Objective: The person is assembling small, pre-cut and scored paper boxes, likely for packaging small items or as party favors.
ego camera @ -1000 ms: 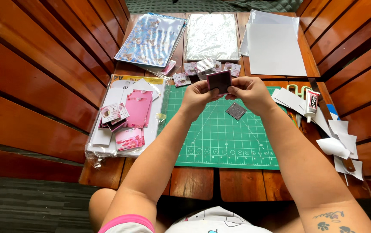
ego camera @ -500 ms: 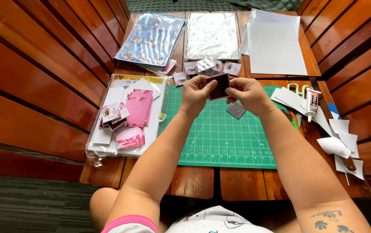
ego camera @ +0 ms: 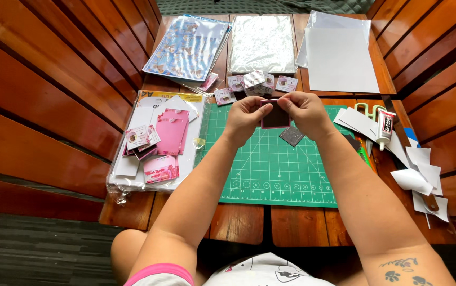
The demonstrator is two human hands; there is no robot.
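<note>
— What are the hands holding?

— A small dark square card with a pink edge, held up above the far end of the green cutting mat. The left hand pinches its left edge between thumb and fingers, and the right hand pinches its right edge the same way. Both grips are narrow, closed on the card.

— So where does the card sit against the fingers?

— Between the two hands, its dark face turned toward the camera, fingertips over its upper corners and sides. It is tilted up, clear of the mat.

— Anything right below?

— A small grey square lies flat on the mat, just under the right hand.

— And around the mat?

— To the left, a clear packet of white sheets with pink cards lying on it. Beyond the hands, a cluster of small wrapped squares, then a shiny patterned sheet, a silvery sheet and a grey sheet. To the right, a tube of glue and loose white paper scraps.
</note>
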